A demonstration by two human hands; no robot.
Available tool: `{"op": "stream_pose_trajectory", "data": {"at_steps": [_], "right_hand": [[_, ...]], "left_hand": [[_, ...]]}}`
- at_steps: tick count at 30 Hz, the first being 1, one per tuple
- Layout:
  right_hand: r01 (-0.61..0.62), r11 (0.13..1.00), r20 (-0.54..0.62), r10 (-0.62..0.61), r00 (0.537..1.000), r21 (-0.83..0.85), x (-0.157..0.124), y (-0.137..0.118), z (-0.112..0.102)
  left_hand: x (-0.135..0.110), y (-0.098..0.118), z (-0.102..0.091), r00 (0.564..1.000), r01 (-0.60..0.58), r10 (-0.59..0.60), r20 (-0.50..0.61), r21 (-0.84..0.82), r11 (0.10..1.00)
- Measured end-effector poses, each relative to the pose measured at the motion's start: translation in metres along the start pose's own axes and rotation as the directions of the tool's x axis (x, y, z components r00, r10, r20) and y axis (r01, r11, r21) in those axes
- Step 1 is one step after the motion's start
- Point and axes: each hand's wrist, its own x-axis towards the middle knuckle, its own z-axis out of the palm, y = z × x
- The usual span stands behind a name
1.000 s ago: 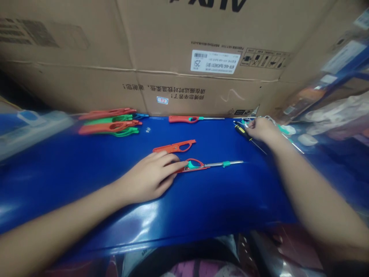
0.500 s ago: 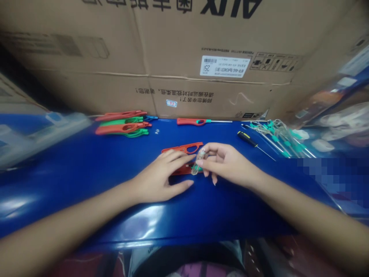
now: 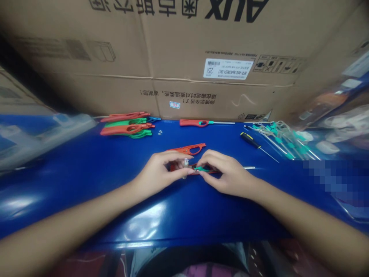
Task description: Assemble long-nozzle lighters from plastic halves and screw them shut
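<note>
Head | left fingers [image 3: 176,175]: slim translucent piece [image 3: 186,164] | right fingers [image 3: 210,179]: at green trigger [image 3: 202,168]

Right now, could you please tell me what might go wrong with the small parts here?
The small clear piece could slip from the left hand, which pinches it between thumb and fingers. The right hand, close to the green part, might nudge it out of place. The tiny pale pieces lie loose on the table, so a bump could scatter them.

A box [image 3: 173,50] with upside-down print, a white label [image 3: 228,69] and a small sticker [image 3: 174,105] backs the blue worktop [image 3: 219,215].
</note>
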Motion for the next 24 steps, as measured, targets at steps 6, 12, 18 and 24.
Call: {"op": "stream_pose_trajectory", "data": {"at_steps": [6,12,18,24], "right_hand": [[0.021,0.974,0.145,0.012,0.989,-0.226,-0.003,0.002,0.001],[0.018,0.962,0.177,0.032,0.984,-0.273,-0.002,0.003,0.003],[-0.058,0.992,0.107,0.071,0.992,-0.115,-0.005,0.007,0.004],[-0.015,0.998,0.068,0.011,0.998,0.065,-0.001,0.015,0.005]], "left_hand": [[0.003,-0.001,0.001,0.999,-0.004,0.004,-0.034,-0.014,1.0],[0.001,0.0,0.001,0.995,-0.102,0.099,0.033,0.103,0.989],[0.0,-0.006,0.0,0.985,-0.163,0.151,0.078,0.189,0.968],[-0.002,-0.012,-0.001,0.96,-0.248,0.192,0.203,0.301,0.921]]}}
